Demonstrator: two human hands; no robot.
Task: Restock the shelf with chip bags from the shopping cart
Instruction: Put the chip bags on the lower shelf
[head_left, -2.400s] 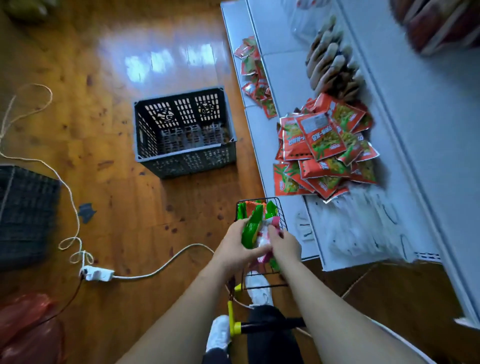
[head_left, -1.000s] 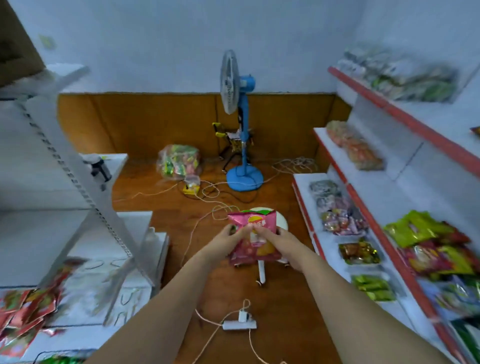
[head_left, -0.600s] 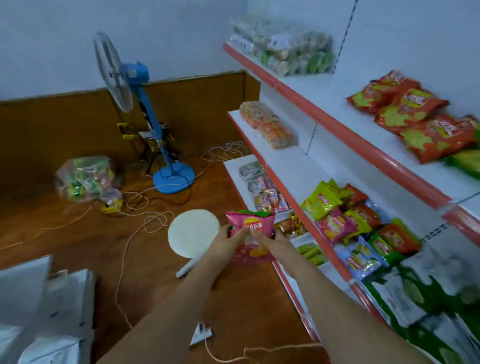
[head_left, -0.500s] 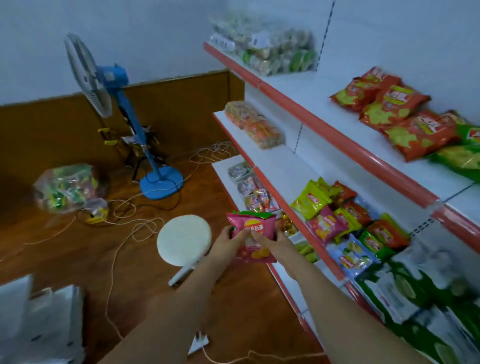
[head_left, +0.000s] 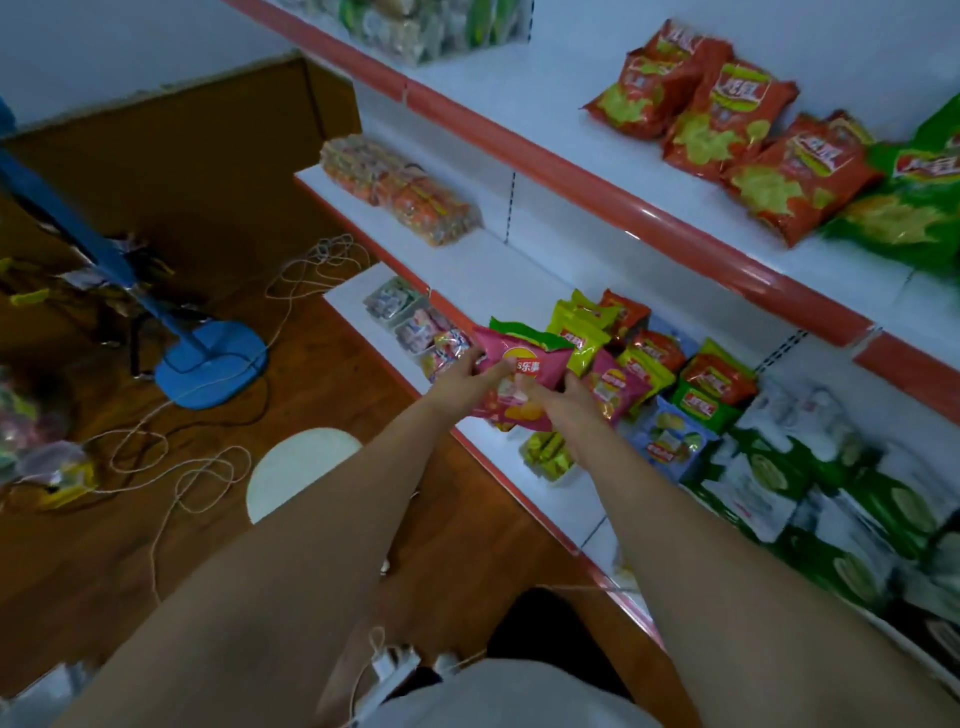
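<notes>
A pink chip bag with a green top is held out in front of me by both hands. My left hand grips its left edge and my right hand grips its right side. The bag hangs at the front edge of the middle shelf, just left of a cluster of yellow-green, red and pink chip bags lying on that shelf. The shopping cart is out of view.
The upper shelf carries red and green chip bags. A wrapped orange pack lies further along the middle shelf. Small packets sit on the bottom shelf. A blue fan base, loose cords and a white round stool stand on the wooden floor.
I took the pink bag out of the cart, turned to face the shelves and carried it in both hands up to the middle shelf's chip bags.
</notes>
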